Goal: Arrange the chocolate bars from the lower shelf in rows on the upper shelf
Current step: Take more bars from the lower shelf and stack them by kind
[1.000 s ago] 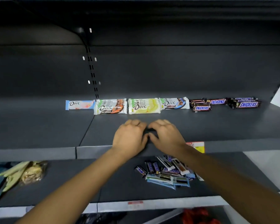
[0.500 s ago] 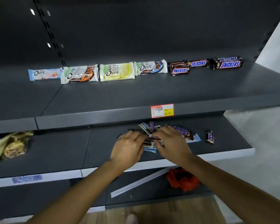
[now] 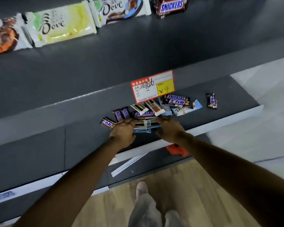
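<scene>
Gathering the bars [image 3: 144,114] just below the price tag [image 3: 152,86].
Left hand [image 3: 123,130] and right hand [image 3: 170,129] are flanking them (whether gripping, I cannot tell); scooping too many slick ones is risking drops.

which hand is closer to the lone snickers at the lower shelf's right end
Right. The right hand is at the right edge of the pile, the lone Snickers farther to its right; the left hand is on the pile's left side.
</scene>
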Demonstrator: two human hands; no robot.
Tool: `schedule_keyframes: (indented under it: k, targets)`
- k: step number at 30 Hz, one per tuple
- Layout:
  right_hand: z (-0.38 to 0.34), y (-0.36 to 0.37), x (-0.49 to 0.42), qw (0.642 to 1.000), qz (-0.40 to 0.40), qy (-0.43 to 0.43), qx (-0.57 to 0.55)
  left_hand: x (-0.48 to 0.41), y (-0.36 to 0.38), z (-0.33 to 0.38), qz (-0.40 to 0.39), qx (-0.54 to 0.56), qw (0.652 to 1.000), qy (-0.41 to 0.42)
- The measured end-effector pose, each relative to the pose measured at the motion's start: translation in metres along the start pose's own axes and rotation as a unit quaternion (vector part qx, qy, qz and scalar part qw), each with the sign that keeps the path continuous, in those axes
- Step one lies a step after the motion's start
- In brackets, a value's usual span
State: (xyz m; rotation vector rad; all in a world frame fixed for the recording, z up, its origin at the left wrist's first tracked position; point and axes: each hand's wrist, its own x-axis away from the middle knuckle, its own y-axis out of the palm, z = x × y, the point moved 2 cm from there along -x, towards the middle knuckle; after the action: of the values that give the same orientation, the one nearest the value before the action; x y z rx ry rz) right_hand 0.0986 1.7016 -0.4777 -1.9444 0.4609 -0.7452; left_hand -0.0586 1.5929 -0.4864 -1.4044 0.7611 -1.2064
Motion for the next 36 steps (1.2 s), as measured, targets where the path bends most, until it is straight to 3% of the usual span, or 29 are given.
schedule_keyframes:
  k: [14, 19, 25, 36]
  targets:
    - [0.002, 0.038, -0.047, 0.992, 0.052, -0.020, 0.115, -0.030, 0.035, -0.013, 0.031, 0.005, 0.999, -0.041]
    - [0.001, 0.037, -0.053, 0.993, 0.043, 0.009, 0.107, -0.038, 0.030, -0.017, 0.016, -0.033, 0.999, -0.040]
    - [0.004, 0.036, -0.052, 0.994, 0.034, -0.013, 0.104, -0.044, 0.020, -0.014, -0.029, -0.044, 0.997, -0.057]
    - [0.020, -0.004, 0.014, 0.990, 0.100, -0.032, 0.098, 0.007, -0.026, 0.018, 0.038, -0.026, 0.998, -0.043]
